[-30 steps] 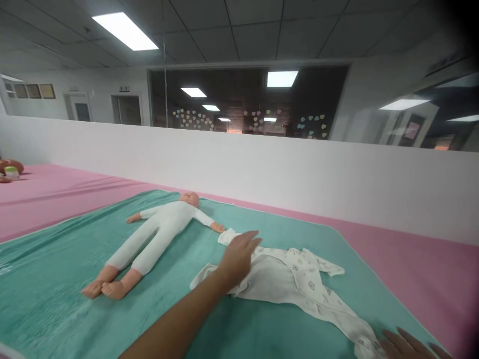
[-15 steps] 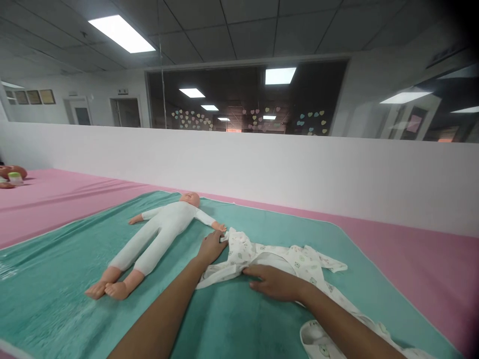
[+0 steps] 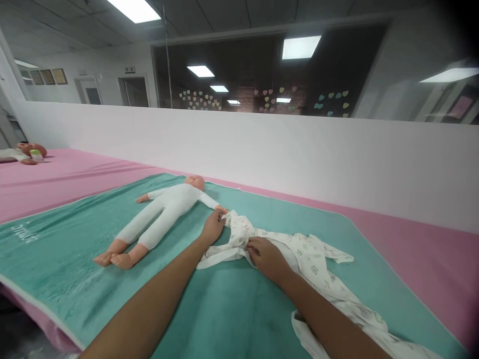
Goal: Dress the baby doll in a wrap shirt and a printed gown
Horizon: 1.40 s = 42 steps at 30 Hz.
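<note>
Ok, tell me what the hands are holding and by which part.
The baby suit: the left hand pinches one sleeve end; the right hand pinches a bit of cloth close to that sleeve.

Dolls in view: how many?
2: near doll on the green blanket; far doll on the pink cover at far left, partly cut off by the picture's edge.

all bare skin on our end, left forearm (image 3: pixel 159 301) broad then slimming to the wrist, right forearm (image 3: pixel 325 314) with pretty much the same taper, bare left hand (image 3: pixel 213 229), bare right hand (image 3: pixel 270 260) softly rounded across the back, nails too tiny to make out
</note>
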Motion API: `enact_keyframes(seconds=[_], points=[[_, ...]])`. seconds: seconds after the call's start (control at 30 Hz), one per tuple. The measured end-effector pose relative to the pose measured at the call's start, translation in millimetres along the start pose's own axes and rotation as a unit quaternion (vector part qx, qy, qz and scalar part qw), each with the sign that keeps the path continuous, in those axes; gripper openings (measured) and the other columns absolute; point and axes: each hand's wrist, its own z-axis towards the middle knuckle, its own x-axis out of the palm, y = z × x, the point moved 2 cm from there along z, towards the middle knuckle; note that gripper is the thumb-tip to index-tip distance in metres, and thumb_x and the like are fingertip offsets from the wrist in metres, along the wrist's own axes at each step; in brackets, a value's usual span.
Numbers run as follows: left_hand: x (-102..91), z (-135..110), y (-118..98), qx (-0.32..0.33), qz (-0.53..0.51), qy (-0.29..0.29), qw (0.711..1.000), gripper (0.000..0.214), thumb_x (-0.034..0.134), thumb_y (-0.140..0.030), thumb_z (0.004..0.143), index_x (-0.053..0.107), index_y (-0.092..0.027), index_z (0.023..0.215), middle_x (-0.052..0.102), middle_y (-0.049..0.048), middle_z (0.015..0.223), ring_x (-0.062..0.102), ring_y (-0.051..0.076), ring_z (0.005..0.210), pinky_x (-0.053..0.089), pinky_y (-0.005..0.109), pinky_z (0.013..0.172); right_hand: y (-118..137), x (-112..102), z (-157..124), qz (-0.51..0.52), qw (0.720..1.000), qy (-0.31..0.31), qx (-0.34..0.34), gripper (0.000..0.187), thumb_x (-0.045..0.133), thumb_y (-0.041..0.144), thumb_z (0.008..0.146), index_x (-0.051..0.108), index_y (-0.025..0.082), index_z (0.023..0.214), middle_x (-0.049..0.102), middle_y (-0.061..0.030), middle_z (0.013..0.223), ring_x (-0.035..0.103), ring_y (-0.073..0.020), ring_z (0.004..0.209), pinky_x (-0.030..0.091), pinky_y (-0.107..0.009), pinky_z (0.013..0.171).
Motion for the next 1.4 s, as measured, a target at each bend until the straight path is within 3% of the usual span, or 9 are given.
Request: enact_keyframes(seconds=[0.13,0.3,0.5,0.63,0.77,0.9,1.13,1.27,1.4], points=[[-22.8,4.0,-0.4,-0.025,-0.018,-0.096,0.995,0.019,0.041,-0.017,0.079,0.052,-0.020,0.095,0.056,-0.0001,0.080,0.054,0.013,0.073,0.043,0.024,0.068,-8.2,9.5,1.9,0.017,0.998,0.059,-0.013,0.049,0.040,0.031,0.086,0.038,0.022,0.134,0.029,-0.0065,0.145,0.026,-0.0225,0.132,0.024,-0.038,0.107],[-45.2,6.7,13.2,-0.057,0.003,-0.201,0.978,0.018,0.037,-0.017,0.082,0.049,-0.016,0.096,0.054,0.0050,0.091,0.052,0.017,0.088,0.043,0.031,0.080,-22.2,10.3,4.5,-0.012,0.995,0.080,0.055,0.076,0.040,0.056,0.083,0.013,0.019,0.144,-0.001,-0.0077,0.151,0.002,-0.0262,0.138,0.016,-0.043,0.110],[-34.1,-0.6,12.2,-0.027,0.058,-0.186,0.981,0.039,0.038,0.001,0.067,0.054,-0.015,0.099,0.053,0.0085,0.104,0.047,0.021,0.104,0.039,0.035,0.092,-22.5,9.6,3.5,-0.017,0.995,0.069,0.063,0.075,0.035,0.057,0.085,0.009,0.020,0.144,0.002,-0.0060,0.151,0.005,-0.0235,0.138,0.015,-0.041,0.110],[-14.7,-8.0,-7.2,0.120,0.120,-0.041,0.985,0.054,0.037,0.004,0.067,0.054,-0.021,0.111,0.054,0.0043,0.118,0.041,0.019,0.117,0.034,0.032,0.099,-17.4,6.4,3.7,0.001,0.997,0.059,0.050,0.066,0.038,0.051,0.086,0.022,0.018,0.142,0.016,-0.0071,0.150,0.017,-0.0239,0.136,0.020,-0.039,0.109],[3.5,-11.8,-9.7,0.177,0.170,0.097,0.964,0.047,0.041,-0.003,0.074,0.055,-0.024,0.114,0.050,0.0037,0.127,0.033,0.020,0.126,0.032,0.035,0.100,-4.4,1.3,10.6,0.025,0.991,0.102,-0.088,0.042,0.030,0.030,0.091,0.044,0.025,0.130,0.045,-0.0026,0.135,0.040,-0.0173,0.123,0.029,-0.030,0.103],[7.0,-6.6,-0.8,0.141,0.161,0.091,0.973,0.042,0.047,-0.012,0.076,0.052,-0.021,0.117,0.049,0.0055,0.128,0.038,0.020,0.122,0.031,0.032,0.100,-3.4,3.0,28.9,-0.017,0.982,0.110,-0.153,0.039,0.036,0.026,0.088,0.047,0.018,0.125,0.051,-0.0078,0.127,0.044,-0.0194,0.117,0.030,-0.032,0.101],[4.9,-3.1,4.0,0.072,0.188,0.051,0.978,0.039,0.052,-0.015,0.075,0.047,-0.018,0.113,0.047,0.0081,0.122,0.044,0.019,0.112,0.035,0.029,0.091,-20.8,15.5,61.7,-0.058,0.997,0.024,-0.048,0.042,0.045,0.036,0.085,0.051,0.010,0.118,0.056,-0.0150,0.117,0.048,-0.0243,0.110,0.032,-0.034,0.095],[6.0,-3.7,7.1,0.049,0.215,0.045,0.974,0.015,0.052,-0.023,0.078,0.057,-0.017,0.091,0.054,0.0081,0.104,0.048,0.021,0.100,0.037,0.030,0.085,-24.5,17.0,66.0,-0.040,0.997,0.040,-0.051,0.048,0.045,0.040,0.084,0.049,0.011,0.123,0.055,-0.0145,0.123,0.048,-0.0255,0.113,0.032,-0.034,0.094],[7.8,-4.4,6.9,0.058,0.228,0.057,0.970,0.014,0.050,-0.029,0.081,0.060,-0.019,0.083,0.056,0.0071,0.098,0.047,0.023,0.100,0.035,0.032,0.086,-27.1,19.2,66.9,-0.043,0.995,0.064,-0.056,0.047,0.042,0.040,0.085,0.049,0.015,0.125,0.054,-0.0123,0.125,0.048,-0.0246,0.114,0.030,-0.034,0.095]])
